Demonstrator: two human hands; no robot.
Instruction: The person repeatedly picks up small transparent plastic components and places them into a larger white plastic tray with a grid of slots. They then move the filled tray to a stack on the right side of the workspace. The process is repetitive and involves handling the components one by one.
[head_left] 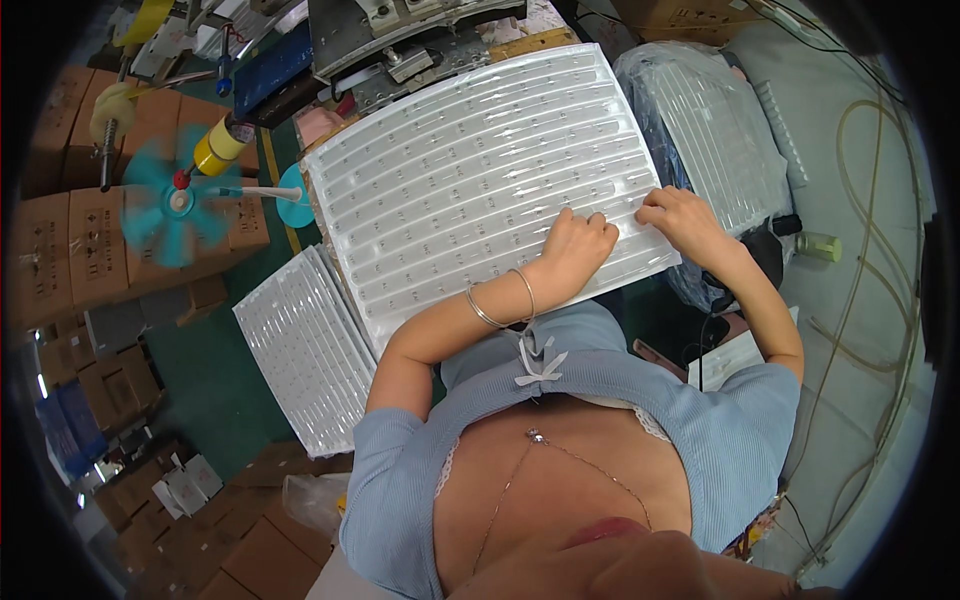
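Our white ribbed tray [470, 185] is lying before us; our left hand [582, 248] and right hand [685, 223] are curling at its right side, whether gripping anything we cannot tell. A tray stack [305, 350], metal machine [408, 66] and bagged trays [715, 135] are crowding it.

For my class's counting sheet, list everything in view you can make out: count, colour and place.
Slotted tray: one, white, upper centre
Tray stack: one, white, lower left
Wrapped trays: count unclear, white, upper right
Machine: one, dark and metallic, top
Fan: one, teal, left
Cylinder: one, yellow, beside the fan
Cardboard boxes: many, brown, left
Floor: one, green, left
Container: one, pale green, right
Bracelet: count unclear, silver, left wrist
Necklace: one, coppery, lower centre
Top: one, light blue, worn
Left hand: one, bare, on slotted tray
Right hand: one, bare, slotted tray's right edge
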